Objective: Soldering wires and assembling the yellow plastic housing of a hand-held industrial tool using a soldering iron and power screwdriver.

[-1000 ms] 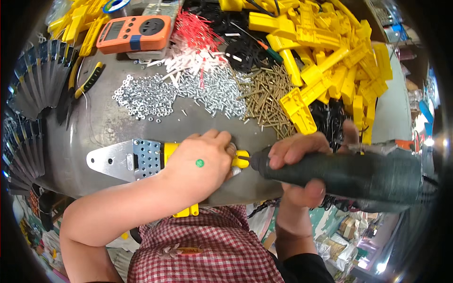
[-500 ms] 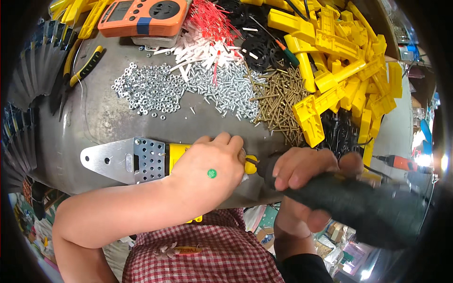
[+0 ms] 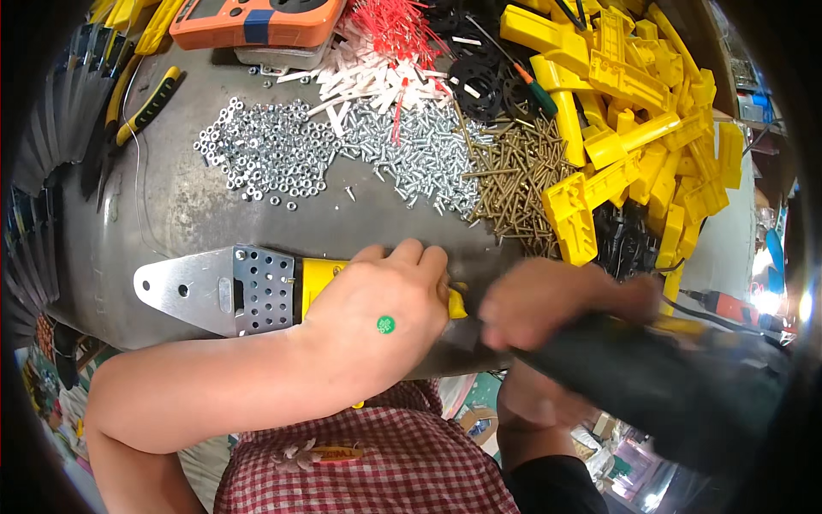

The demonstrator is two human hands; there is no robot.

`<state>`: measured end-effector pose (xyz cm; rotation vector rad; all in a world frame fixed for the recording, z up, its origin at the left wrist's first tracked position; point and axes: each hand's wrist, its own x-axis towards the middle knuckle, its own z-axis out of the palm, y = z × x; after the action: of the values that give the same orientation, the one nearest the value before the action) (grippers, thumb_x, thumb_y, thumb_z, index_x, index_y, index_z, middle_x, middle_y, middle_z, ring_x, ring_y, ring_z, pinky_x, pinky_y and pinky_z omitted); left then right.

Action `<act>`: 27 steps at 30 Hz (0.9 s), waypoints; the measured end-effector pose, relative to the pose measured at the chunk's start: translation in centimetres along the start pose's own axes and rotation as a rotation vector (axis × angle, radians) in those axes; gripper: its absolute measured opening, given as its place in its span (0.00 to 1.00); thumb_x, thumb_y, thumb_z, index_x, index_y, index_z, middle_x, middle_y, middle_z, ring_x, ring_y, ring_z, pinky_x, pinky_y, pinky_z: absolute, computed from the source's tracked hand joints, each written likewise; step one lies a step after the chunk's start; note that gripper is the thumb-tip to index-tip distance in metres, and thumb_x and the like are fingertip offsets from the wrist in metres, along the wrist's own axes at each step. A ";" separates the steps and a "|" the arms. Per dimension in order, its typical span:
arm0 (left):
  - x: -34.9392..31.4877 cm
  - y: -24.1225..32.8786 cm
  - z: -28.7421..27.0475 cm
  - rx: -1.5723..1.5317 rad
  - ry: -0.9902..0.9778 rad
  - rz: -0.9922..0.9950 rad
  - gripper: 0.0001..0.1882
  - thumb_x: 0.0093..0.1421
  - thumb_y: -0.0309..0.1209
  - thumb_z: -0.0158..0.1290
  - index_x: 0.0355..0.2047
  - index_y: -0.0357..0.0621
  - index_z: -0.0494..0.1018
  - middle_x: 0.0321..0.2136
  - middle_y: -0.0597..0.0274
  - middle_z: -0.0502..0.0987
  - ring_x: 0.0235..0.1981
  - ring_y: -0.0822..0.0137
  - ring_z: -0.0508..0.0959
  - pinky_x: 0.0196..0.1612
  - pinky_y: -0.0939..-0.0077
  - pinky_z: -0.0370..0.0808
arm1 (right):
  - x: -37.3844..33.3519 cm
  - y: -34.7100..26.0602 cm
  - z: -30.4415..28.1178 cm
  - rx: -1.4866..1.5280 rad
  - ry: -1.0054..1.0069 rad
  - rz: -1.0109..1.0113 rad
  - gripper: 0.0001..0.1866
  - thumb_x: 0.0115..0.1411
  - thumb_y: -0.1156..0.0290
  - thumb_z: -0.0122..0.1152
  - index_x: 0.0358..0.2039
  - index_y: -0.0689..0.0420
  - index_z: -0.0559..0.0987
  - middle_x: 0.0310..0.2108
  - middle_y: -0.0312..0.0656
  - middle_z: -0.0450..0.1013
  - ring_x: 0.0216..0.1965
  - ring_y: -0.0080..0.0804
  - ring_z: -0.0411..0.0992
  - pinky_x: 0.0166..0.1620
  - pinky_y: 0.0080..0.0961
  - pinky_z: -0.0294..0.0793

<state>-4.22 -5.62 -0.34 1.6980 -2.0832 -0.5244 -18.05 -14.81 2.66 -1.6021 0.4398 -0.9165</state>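
Note:
A yellow-handled pipe welder (image 3: 321, 283) lies on the grey table. Its tapered metal plate (image 3: 181, 289) and perforated metal guard (image 3: 267, 289) point left. My left hand (image 3: 385, 300), a green round sticker on its back, is closed over the handle; the yellow end sticks out at the right. Beside that end, my right hand (image 3: 552, 304) is closed around a dark power screwdriver (image 3: 634, 385). Both are smeared by motion, and the driver's tip cannot be made out. A small gap separates the right fingers from the handle end.
Behind the hands lie heaps of nuts (image 3: 274, 150), silver screws (image 3: 415, 158) and brass-coloured screws (image 3: 518, 184). Yellow plastic shells (image 3: 634, 81) pile up at the right. An orange multimeter (image 3: 257, 24), white and red sleeves (image 3: 377, 68), pliers (image 3: 147, 107) and metal plates (image 3: 64, 120) lie farther back and left.
My right hand has lifted and turned with the power screwdriver, whose front end has left the handle's end. My left hand still holds the pipe welder. The view has shifted slightly.

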 end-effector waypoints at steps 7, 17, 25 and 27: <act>0.1 0.2 0.2 -0.053 -0.042 -0.027 0.16 0.45 0.35 0.59 0.31 0.39 0.72 0.29 0.61 0.68 0.33 0.62 0.72 0.32 0.69 0.70 | 0.5 0.3 -0.1 0.114 -0.054 -0.016 0.52 0.52 0.43 0.62 0.65 0.58 0.45 0.25 0.43 0.69 0.19 0.35 0.69 0.25 0.31 0.71; -0.2 0.5 0.3 -0.051 -0.048 -0.027 0.18 0.43 0.34 0.58 0.34 0.38 0.72 0.29 0.61 0.69 0.33 0.62 0.73 0.31 0.69 0.70 | 2.2 0.8 -1.6 0.275 -0.541 -0.280 0.40 0.56 0.51 0.62 0.62 0.55 0.55 0.27 0.43 0.71 0.18 0.33 0.70 0.25 0.29 0.71; -0.1 0.8 1.0 0.082 0.063 -0.006 0.07 0.48 0.31 0.53 0.26 0.43 0.76 0.28 0.62 0.70 0.33 0.65 0.73 0.32 0.73 0.70 | -0.2 -0.5 0.9 0.215 -0.150 -0.152 0.30 0.53 0.55 0.66 0.51 0.56 0.66 0.25 0.45 0.71 0.24 0.39 0.72 0.30 0.33 0.72; -0.2 0.8 1.3 0.093 0.069 -0.013 0.07 0.48 0.32 0.53 0.26 0.43 0.76 0.28 0.62 0.70 0.34 0.64 0.73 0.32 0.73 0.70 | -1.0 -0.9 1.6 0.192 0.084 -0.104 0.24 0.52 0.58 0.67 0.44 0.58 0.72 0.23 0.45 0.72 0.27 0.41 0.72 0.32 0.34 0.72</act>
<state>-5.53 -5.22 -1.10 1.7561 -2.0783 -0.3729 -17.63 -12.85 3.20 -1.4251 0.3186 -1.0749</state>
